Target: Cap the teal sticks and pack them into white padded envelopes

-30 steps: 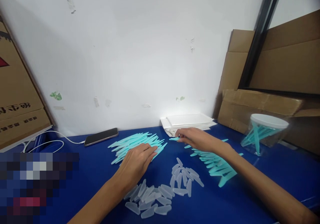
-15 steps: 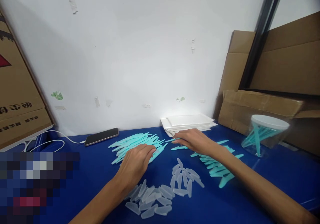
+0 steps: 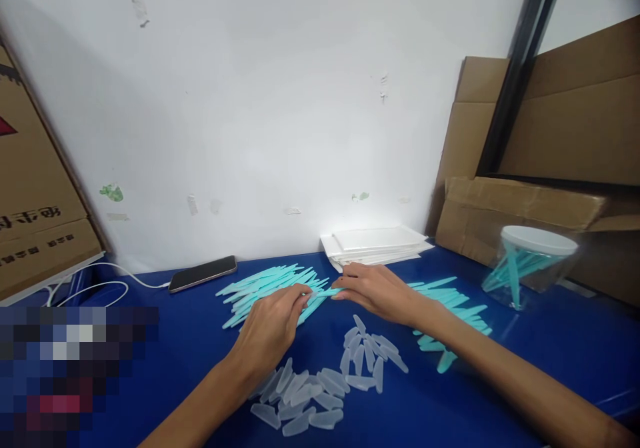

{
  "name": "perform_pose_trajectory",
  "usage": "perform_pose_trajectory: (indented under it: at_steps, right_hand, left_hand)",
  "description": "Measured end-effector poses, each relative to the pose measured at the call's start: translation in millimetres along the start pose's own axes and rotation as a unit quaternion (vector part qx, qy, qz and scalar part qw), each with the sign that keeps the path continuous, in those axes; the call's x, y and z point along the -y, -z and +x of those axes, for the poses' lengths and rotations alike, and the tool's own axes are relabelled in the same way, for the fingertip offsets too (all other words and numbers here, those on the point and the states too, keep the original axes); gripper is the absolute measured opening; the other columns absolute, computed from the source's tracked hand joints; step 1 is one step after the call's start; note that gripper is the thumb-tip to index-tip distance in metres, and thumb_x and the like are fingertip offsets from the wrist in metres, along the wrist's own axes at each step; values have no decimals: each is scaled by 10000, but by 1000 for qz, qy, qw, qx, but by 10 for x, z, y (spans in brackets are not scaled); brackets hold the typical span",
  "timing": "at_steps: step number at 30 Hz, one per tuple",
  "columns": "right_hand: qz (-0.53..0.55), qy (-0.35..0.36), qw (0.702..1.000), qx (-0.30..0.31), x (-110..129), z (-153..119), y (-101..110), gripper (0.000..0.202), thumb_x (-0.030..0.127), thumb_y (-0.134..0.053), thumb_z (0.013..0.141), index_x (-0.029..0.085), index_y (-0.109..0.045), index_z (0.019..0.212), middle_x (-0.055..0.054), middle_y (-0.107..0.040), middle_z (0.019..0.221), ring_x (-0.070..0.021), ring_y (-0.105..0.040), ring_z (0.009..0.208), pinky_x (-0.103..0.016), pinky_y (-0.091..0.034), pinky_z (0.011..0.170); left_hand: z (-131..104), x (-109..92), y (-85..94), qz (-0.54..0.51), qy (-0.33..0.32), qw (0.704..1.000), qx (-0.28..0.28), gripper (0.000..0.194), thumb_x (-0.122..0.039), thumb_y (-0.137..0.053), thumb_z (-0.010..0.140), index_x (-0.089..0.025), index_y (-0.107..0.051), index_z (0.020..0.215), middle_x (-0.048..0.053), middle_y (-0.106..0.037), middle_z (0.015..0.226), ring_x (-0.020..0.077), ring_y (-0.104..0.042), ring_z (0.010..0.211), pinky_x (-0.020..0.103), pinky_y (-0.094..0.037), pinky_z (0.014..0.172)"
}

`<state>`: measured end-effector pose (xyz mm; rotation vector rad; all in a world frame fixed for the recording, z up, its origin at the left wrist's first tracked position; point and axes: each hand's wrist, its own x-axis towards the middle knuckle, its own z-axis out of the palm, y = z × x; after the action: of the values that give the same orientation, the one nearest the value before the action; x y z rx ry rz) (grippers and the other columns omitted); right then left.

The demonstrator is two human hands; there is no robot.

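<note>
My right hand (image 3: pixel 367 291) pinches a slim turquoise eyebrow razor (image 3: pixel 327 293) by its right end. Its other end meets the fingertips of my left hand (image 3: pixel 280 315), which are closed on a small translucent blade cap (image 3: pixel 311 297), mostly hidden by the fingers. Behind and beneath the left hand lies a pile of turquoise razors (image 3: pixel 265 287). A second group of razors (image 3: pixel 450 308) is spread out under my right forearm. Loose translucent caps (image 3: pixel 300 395) lie in front of the hands, with a smaller cluster of them (image 3: pixel 367 351) to the right.
On the right stands a clear jar with a white lid (image 3: pixel 540 240), holding several turquoise razors. White flat sheets (image 3: pixel 375 245) are stacked against the wall. A phone (image 3: pixel 203 273) on a white cable lies at the back left. Cardboard boxes (image 3: pixel 40 168) flank the blue table (image 3: pixel 175 348).
My right hand has moved left and slightly down, bringing the razor to the left fingertips. The left hand has stayed nearly in place.
</note>
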<state>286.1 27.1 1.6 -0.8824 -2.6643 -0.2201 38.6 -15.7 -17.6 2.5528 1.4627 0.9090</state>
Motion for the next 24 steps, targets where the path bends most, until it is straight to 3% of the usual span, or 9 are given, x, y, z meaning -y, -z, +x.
perform_pose_trajectory:
  at_steps: [11,17,24]
  right_hand:
    - [0,2,1000,-12,30,4,-10,359,433,-393,1050,220,-667,1139,-55,-647,943,-179,-600,834,-266,-384,658]
    - [-13,-18,999,-48,-15,-17,51,337,400,-383,1058,220,-656,1134,-51,-646,927,-173,-588,820,-262,-354,630]
    - [-1,10,999,-36,-34,-18,37,356,424,-402,1049,210,-678,1116,-53,-647,911,-167,-595,811,-260,-386,651]
  left_hand:
    - [-10,-4,-10,-18,0,1000,3,293,-315,-355,1031,-245,-616,1143,13,-749,982,184,-708,862,281,-500,703]
    - [-26,0,-16,-9,-2,1000,-3,290,-307,-354,1034,-258,-614,1153,0,-739,1026,175,-693,854,284,-498,709]
    - [-10,-46,3,-28,3,1000,11,291,-320,-350,1040,-252,-599,1175,-5,-743,962,169,-704,851,275,-493,688]
